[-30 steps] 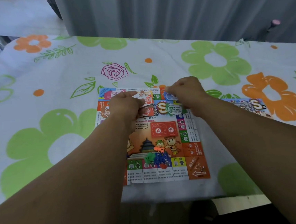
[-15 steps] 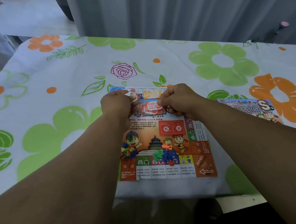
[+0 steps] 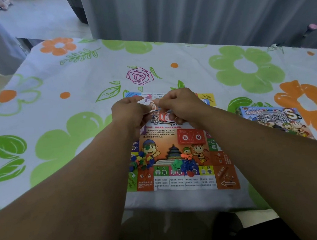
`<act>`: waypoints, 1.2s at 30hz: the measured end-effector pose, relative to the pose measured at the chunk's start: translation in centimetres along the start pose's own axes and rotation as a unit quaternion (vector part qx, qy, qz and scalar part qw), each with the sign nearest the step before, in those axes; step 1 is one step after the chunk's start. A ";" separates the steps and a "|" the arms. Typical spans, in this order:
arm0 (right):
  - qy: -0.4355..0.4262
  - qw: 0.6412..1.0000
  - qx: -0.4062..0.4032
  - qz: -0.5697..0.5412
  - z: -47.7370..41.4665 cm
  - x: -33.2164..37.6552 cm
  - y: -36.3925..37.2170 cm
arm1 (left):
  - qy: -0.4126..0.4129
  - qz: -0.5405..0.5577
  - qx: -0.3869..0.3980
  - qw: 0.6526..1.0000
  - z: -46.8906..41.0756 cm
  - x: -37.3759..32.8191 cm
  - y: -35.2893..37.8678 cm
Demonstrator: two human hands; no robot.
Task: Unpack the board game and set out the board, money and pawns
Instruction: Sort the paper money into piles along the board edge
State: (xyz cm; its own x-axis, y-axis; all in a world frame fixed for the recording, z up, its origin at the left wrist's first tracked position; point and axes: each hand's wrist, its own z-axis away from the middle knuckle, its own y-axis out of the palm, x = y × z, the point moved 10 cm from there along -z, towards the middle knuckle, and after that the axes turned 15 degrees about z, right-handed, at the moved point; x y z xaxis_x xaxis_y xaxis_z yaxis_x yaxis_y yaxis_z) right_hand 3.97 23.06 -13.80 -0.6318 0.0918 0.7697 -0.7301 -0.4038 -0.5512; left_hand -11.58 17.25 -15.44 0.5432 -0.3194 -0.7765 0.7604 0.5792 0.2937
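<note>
Head: left hand (image 3: 130, 114), right hand (image 3: 182, 106) pinch likely money (image 3: 148, 103) at board (image 3: 163, 135) edge.

Home room, flowered tablecloth (image 3: 76, 116) on table, grey curtains (image 3: 182, 11) behind

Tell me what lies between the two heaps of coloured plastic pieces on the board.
Nothing loose. In the head view, only the bare printed surface of the board lies between the left heap and the right heap.
</note>
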 end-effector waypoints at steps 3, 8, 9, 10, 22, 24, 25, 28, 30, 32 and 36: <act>-0.004 1.000 0.000 -0.006 -0.3 0.9 1.2 | -0.006 -0.003 0.003 1.000 0.2 -0.3 -0.5; 0.039 0.999 0.007 -0.033 -1.0 1.3 3.1 | -0.001 0.028 -0.060 0.998 -0.5 -1.6 -3.8; 0.047 0.998 0.006 -0.040 -1.1 1.1 3.4 | 0.012 0.030 -0.072 0.997 -0.8 -2.0 -4.5; 0.053 0.998 0.005 -0.045 -1.2 1.1 3.7 | 0.025 0.034 -0.086 0.995 -1.0 -2.4 -5.3; 0.063 0.996 -0.022 0.057 -1.8 0.6 4.0 | 0.012 0.052 -0.118 0.992 -0.8 -2.8 -7.0; 0.057 0.995 -0.031 0.074 -1.9 0.6 3.8 | 0.015 0.049 -0.109 0.993 -0.7 -2.8 -6.7; 0.057 0.994 -0.039 0.083 -2.0 0.6 3.6 | 0.016 0.045 -0.104 0.993 -0.7 -2.9 -6.5; 0.034 0.997 -0.041 0.062 -1.6 1.6 3.5 | 0.015 0.036 -0.093 0.995 -0.6 -2.8 -6.2; 0.014 1.000 -0.008 0.008 -1.3 2.5 4.3 | 0.014 0.030 -0.084 0.996 -0.5 -2.8 -5.9; 0.006 1.000 0.013 -0.006 -0.8 3.0 5.0 | 0.012 0.022 -0.071 0.997 -0.3 -2.7 -5.4; 0.018 0.999 0.041 0.009 -0.4 3.0 5.5 | 0.003 0.011 -0.059 0.998 0.0 -2.5 -5.0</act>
State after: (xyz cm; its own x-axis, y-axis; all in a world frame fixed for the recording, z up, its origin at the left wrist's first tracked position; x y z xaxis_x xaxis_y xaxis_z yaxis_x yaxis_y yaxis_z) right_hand -2.07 21.45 -14.66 -0.6544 0.1171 0.7470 -0.6964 -0.4784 -0.5350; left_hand -16.75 15.14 -15.02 0.5570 -0.3010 -0.7740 0.7010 0.6701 0.2439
